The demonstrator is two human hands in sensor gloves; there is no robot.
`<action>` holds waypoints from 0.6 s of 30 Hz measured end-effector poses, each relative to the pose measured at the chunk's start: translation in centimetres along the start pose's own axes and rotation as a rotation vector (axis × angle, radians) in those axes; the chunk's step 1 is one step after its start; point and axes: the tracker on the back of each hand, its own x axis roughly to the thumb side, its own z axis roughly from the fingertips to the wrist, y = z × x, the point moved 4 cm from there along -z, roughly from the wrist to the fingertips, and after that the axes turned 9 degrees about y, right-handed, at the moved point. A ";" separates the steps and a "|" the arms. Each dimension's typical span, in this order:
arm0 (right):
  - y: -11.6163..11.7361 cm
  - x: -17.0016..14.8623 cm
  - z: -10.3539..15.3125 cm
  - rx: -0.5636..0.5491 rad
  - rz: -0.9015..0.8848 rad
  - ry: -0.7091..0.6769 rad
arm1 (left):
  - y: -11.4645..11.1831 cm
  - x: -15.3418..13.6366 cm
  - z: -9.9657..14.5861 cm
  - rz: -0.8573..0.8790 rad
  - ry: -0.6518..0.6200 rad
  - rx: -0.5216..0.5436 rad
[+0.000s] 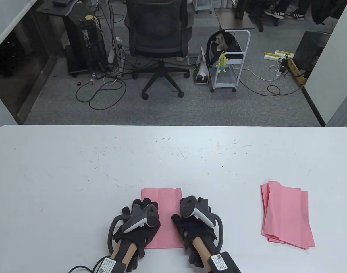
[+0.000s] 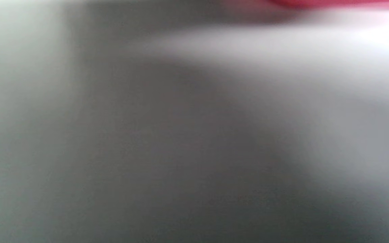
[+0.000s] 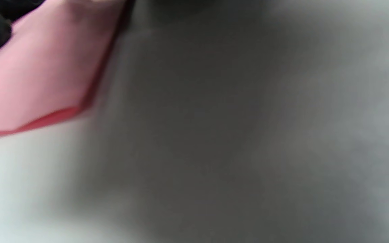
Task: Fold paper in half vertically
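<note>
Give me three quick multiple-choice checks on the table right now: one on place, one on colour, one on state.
1. Where is the stack of spare sheets?
A. right of both hands
B. between the hands
C. at the table's far edge

2. What colour is the paper under the hands?
A. blue
B. pink
C. yellow

3. What is the left hand doing?
A. raised above the chair
B. holding a pen
C. resting on the paper

Answers: 1 A, the stack lies apart, right of the right hand. 2 B, the sheet shows pink between the gloves. 3 C, the hand lies over the sheet's left part.
</note>
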 end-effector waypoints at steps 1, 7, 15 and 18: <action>0.0 0.2 0.2 0.001 -0.008 -0.012 | 0.0 0.0 0.0 0.001 0.000 -0.001; -0.3 1.8 1.8 -0.009 -0.024 -0.115 | 0.0 0.0 0.0 -0.001 0.000 -0.003; -1.2 2.5 3.3 -0.045 -0.173 -0.170 | 0.0 0.0 0.0 -0.004 0.001 -0.009; -1.0 1.8 2.8 0.030 -0.330 -0.170 | 0.0 0.0 0.0 -0.004 0.000 -0.011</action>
